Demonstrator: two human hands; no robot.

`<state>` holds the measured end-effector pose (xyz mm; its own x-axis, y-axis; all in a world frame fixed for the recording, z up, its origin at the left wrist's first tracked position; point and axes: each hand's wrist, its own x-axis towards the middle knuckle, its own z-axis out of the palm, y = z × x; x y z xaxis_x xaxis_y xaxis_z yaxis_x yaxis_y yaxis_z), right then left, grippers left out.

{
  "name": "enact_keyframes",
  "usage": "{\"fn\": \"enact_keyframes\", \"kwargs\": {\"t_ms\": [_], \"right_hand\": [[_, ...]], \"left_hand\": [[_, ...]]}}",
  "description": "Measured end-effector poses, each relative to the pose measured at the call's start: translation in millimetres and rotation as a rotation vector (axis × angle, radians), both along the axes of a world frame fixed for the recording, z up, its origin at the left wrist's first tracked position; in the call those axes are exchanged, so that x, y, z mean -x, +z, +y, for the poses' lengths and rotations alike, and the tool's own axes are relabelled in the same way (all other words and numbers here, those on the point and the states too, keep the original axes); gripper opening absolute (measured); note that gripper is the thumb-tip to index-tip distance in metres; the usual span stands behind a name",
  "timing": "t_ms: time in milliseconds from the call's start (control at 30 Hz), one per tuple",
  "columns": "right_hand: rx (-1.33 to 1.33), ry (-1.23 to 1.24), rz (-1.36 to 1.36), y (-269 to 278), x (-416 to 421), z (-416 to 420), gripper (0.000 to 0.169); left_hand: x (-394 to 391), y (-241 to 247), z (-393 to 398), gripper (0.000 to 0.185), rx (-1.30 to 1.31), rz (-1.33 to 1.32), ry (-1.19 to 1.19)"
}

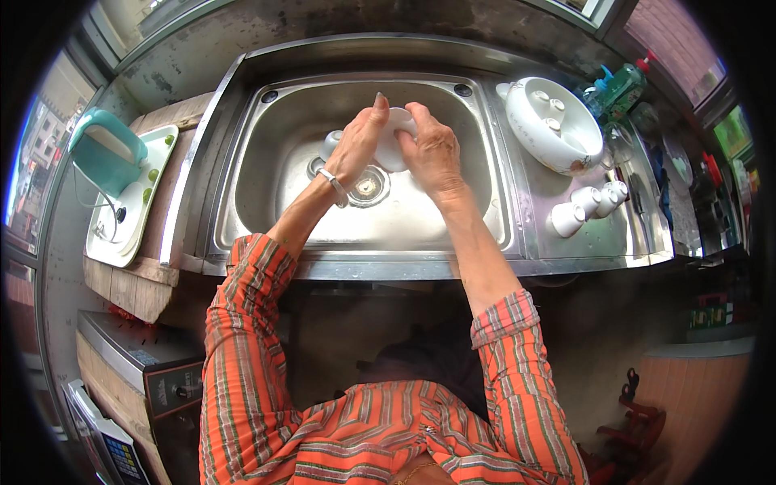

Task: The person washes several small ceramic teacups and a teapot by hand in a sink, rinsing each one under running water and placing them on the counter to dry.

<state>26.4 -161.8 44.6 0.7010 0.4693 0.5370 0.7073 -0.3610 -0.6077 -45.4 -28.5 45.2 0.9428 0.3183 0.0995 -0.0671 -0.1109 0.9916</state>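
Observation:
Over the stainless steel sink (276, 176), my right hand (429, 148) grips a small white dish or cup (390, 148) by its right side. My left hand (359, 142) is at the dish's left side, palm towards it, thumb raised; whether its fingers touch the dish is hidden. Behind my left wrist, a white cup (331, 144) lies in the basin near the drain (367, 187). A bracelet is on my left wrist.
On the right drainboard are a large white bowl (533, 136) holding small cups, several upturned white cups (568, 219), and pump bottles (627, 88). At left, a teal electric kettle (109, 154) stands on a white tray (130, 239) with green fruits.

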Motion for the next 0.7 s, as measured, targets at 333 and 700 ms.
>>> {"fn": "enact_keyframes", "kwargs": {"t_ms": [333, 700], "right_hand": [[-0.545, 0.446, 0.910, -6, 9, 2, 0.030], [0.030, 0.091, 0.044, -12, -13, 3, 0.030]], "left_hand": [[1, -9, -9, 0.087, -0.641, -0.557, 0.119], [8, 7, 13, 0.059, -0.326, -0.122, -0.096]]}}
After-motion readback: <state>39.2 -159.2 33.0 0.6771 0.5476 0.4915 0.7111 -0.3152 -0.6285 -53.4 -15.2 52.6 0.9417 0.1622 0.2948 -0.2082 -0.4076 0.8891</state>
